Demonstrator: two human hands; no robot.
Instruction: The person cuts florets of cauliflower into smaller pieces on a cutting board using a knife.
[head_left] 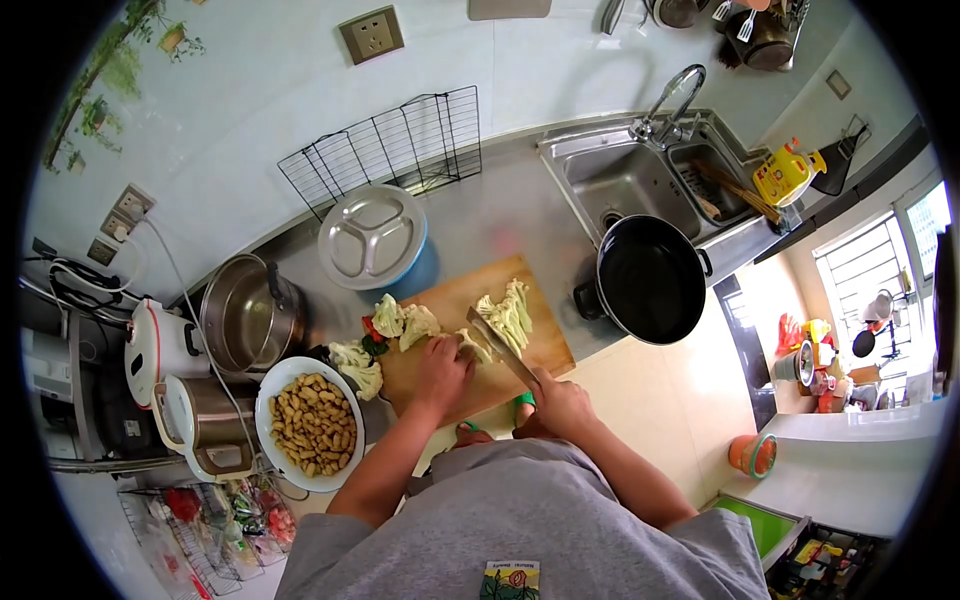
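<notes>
A: Where is the cauliflower (508,315)?

B: Mostly on the board (556,352), which lies on the desk (490,215). Cut pieces spread over the board's right half, florets (419,326) sit at its far left corner, and another chunk (357,368) rests just off its left edge.

A: And the right hand (562,405)?

B: Clamped on the handle of the knife (507,353). The blade slants over the middle of the board.

A: The left hand (443,378)?

B: It's over the board's near left part, fingers bent down towards a piece beside the blade. The fingertips are hidden, so I can't tell whether they are closed on it.

A: What's around the board?

B: To its left, a bowl (264,425) of peanuts (313,428) and, farther off, a pot (240,315). Beyond its far edge, a lidded tub (407,272). To its right, a pan (650,285).
</notes>
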